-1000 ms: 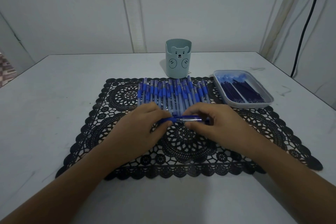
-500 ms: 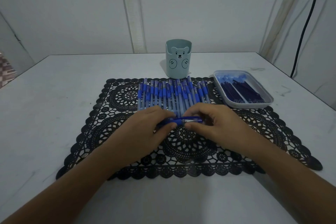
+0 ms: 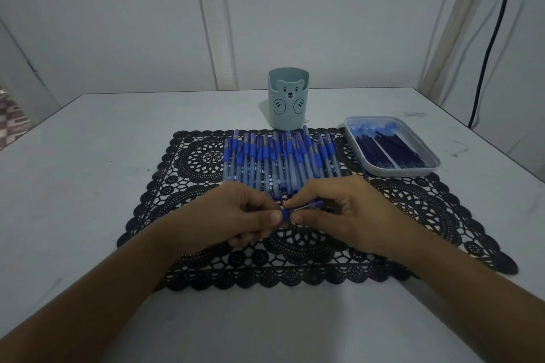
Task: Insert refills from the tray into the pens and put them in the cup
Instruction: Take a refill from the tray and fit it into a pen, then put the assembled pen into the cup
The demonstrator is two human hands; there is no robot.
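A blue pen (image 3: 298, 209) lies crosswise between my two hands just above the black lace mat (image 3: 188, 162). My left hand (image 3: 227, 215) pinches its blue left end, and my right hand (image 3: 348, 212) grips its right part; most of the barrel is hidden by fingers. Behind my hands a row of several blue pens (image 3: 280, 156) lies side by side on the mat. A pale blue bear cup (image 3: 288, 100) stands upright behind the row. At the right, a grey tray (image 3: 392, 169) holds several dark blue refills (image 3: 386, 147).
The white table (image 3: 88, 171) ends at a wall close behind the cup. A black cable (image 3: 492, 38) hangs down the wall at the far right. The tray's left edge overlaps the mat's far right corner.
My hands have drawn closer together along the pen, so less of its barrel shows between them. They also sit slightly nearer to me and a little higher off the mat.
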